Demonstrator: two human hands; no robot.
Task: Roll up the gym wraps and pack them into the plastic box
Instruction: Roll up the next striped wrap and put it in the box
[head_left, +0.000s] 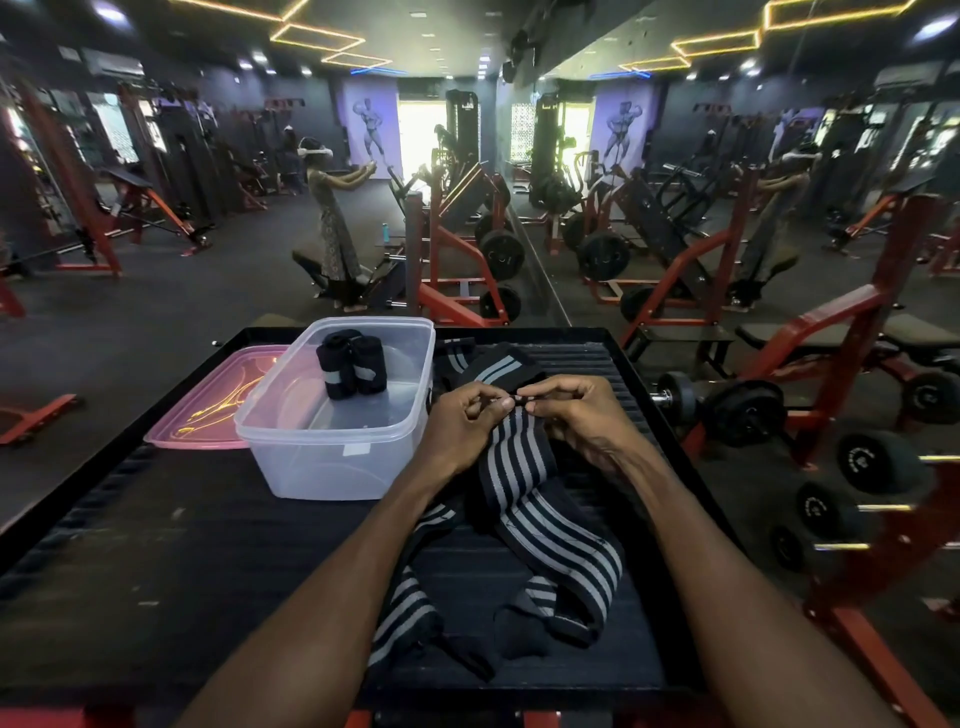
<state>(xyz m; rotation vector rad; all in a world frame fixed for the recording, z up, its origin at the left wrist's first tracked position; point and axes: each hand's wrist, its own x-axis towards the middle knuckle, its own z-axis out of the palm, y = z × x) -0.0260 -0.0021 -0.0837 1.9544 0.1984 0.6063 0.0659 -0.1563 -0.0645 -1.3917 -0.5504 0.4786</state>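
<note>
A long black gym wrap with grey stripes lies unrolled and crumpled on the black ribbed platform. My left hand and my right hand both pinch its far end, fingertips close together. A second striped wrap lies just beyond my hands. The clear plastic box stands to the left of my hands, with two rolled black wraps upright inside it at the far end.
A pink lid lies left of the box. Dumbbells sit on a red rack to the right. Red gym machines and a mirror wall stand beyond the platform. A person stands on the floor in the distance.
</note>
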